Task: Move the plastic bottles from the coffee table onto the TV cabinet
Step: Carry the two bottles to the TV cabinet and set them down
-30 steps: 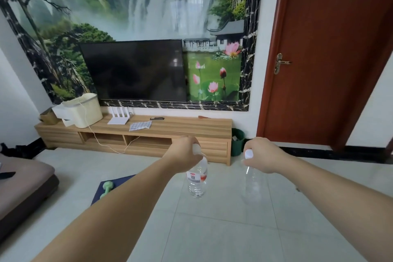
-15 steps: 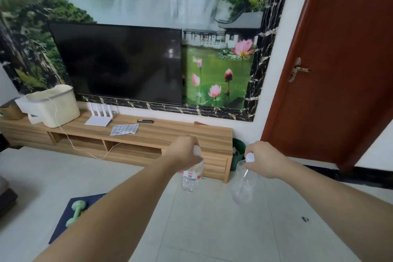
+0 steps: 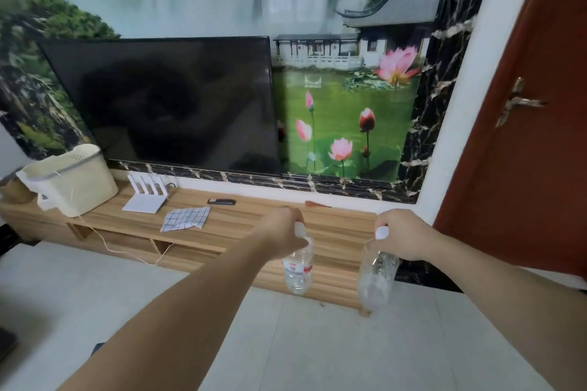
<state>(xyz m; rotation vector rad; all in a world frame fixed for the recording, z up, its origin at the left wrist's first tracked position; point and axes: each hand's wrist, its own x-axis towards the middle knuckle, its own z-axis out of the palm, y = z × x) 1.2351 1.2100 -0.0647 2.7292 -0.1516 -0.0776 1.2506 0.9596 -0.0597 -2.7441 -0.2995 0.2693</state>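
My left hand (image 3: 282, 236) grips the neck of a clear plastic bottle with a red-and-white label (image 3: 298, 270), which hangs down below my fist. My right hand (image 3: 401, 236) holds a second clear plastic bottle without a label (image 3: 376, 282) by its white-capped top; it hangs slightly tilted. Both bottles dangle in front of the right end of the long wooden TV cabinet (image 3: 254, 222), just short of its front edge and below its top. The coffee table is out of view.
On the cabinet stand a cream basket (image 3: 74, 179), a white router (image 3: 146, 197), a checked cloth (image 3: 185, 218) and a black remote (image 3: 221, 201). A large TV (image 3: 171, 101) hangs above. A red-brown door (image 3: 524, 124) is to the right. Pale floor tiles lie below.
I have come closer to the TV cabinet, which now fills more of the view. Both hands still carry their bottles, now level with the cabinet's right end.
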